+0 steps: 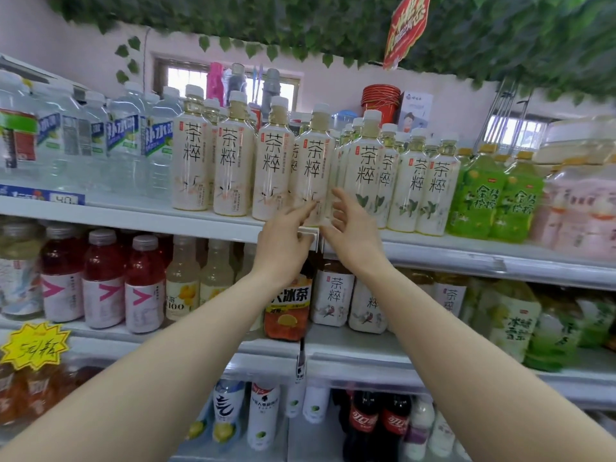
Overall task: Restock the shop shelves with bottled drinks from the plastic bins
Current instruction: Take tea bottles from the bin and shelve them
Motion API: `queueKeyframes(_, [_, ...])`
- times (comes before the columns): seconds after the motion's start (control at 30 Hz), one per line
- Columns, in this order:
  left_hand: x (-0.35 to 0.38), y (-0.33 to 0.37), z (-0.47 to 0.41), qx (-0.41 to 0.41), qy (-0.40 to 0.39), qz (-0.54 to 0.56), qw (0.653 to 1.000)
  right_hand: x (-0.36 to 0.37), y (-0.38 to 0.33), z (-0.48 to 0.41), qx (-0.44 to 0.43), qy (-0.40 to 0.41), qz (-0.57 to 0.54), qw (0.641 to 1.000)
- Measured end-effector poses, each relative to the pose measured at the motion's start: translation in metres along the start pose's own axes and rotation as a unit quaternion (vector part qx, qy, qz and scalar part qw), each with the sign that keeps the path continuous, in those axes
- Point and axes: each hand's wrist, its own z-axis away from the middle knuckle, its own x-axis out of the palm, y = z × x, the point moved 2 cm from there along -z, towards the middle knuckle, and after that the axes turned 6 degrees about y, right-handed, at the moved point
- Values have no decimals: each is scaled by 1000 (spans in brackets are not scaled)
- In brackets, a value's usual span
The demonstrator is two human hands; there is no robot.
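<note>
Upright tea bottle point(313, 168) just above, btwn hands: left hand point(286, 240) loose, forefinger touching it; right hand point(353, 228) spread, empty.

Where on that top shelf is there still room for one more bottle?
A bare front strip lies ahead of the water bottles, left of the cream tea bottles. From there through the green bottles the top shelf is packed side by side.

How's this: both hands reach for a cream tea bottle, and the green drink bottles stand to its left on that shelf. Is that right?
One slip: the head view shows the green drink bottles to the right of the cream tea bottle. The left hand and right hand do reach for it.
</note>
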Motion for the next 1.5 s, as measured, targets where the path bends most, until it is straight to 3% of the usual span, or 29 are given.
queueKeyframes(0.33, [30,36,71,10,-33,73,997,-75,41,92,47,69,39,996])
queueKeyframes(0.63, [111,80,172,-33,-160,141,976,-155,123,205,142,85,103,981])
queueKeyframes(1.23, [344,227,384,-87,-388,171,902,-360,310,404,299,65,99,947])
queueKeyframes(1.5, [414,245,497,-137,-466,147,862,-393,397,511,412,18,85,907])
